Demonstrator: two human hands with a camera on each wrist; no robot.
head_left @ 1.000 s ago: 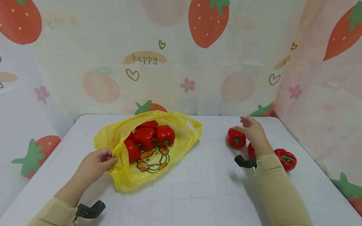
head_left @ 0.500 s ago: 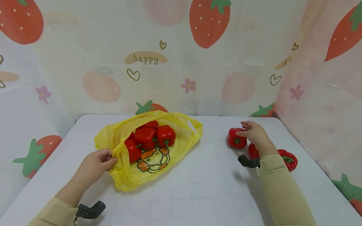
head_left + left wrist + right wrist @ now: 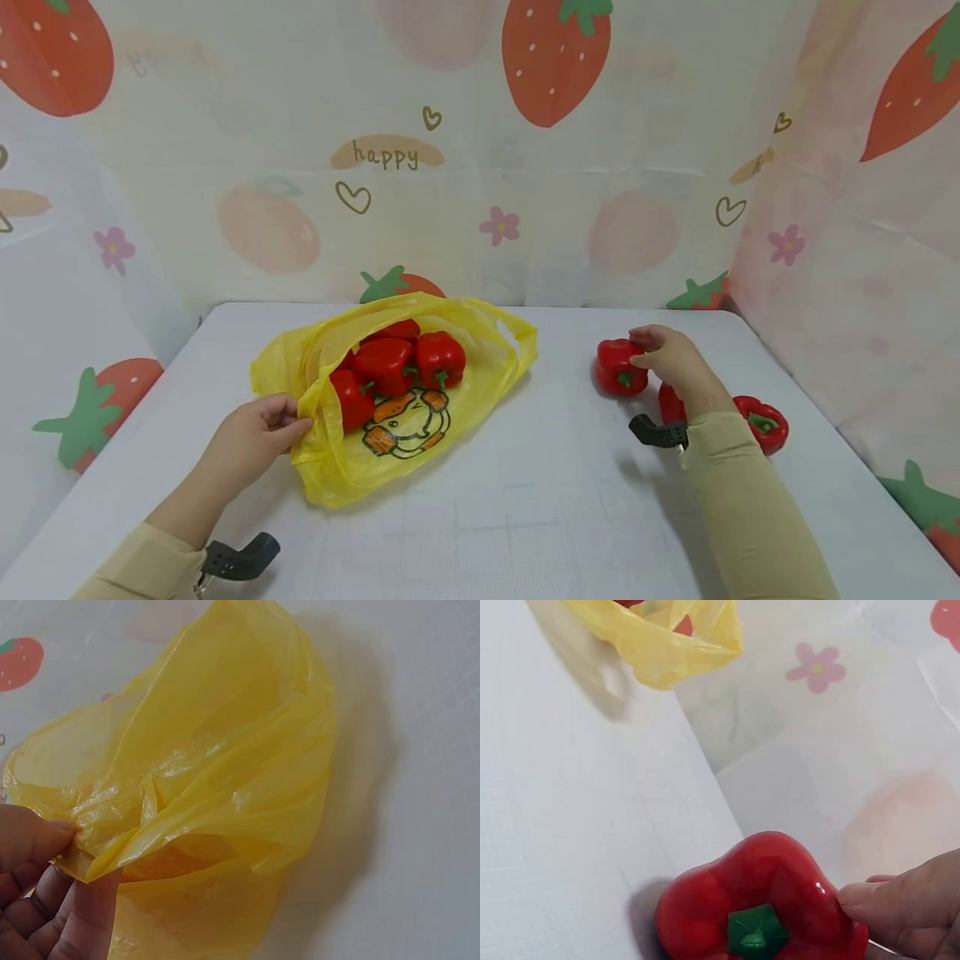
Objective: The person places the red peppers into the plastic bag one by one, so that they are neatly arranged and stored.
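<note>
My left hand [image 3: 247,442] pinches the gathered edge of a yellow plastic bag [image 3: 480,412] between thumb and fingers, seen close in the left wrist view. The bag lies on its side with its mouth towards me, and several red bell peppers [image 3: 384,367] sit inside. On the right of the table, my right hand [image 3: 675,367] holds another red bell pepper [image 3: 619,368] by its right side. Its green stem [image 3: 754,937] faces the right wrist camera, with my thumb [image 3: 877,900] against the red skin.
Two more red bell peppers are near my right forearm: one partly hidden pepper [image 3: 672,404] to its left, and one pepper [image 3: 763,423] to its right. The white table [image 3: 495,533] meets a strawberry-print cloth [image 3: 555,250] behind and at both sides.
My right hand has come down onto the pepper and its fingers have closed in on it. That pepper has shifted and turned slightly left. The left hand and bag stay put.
</note>
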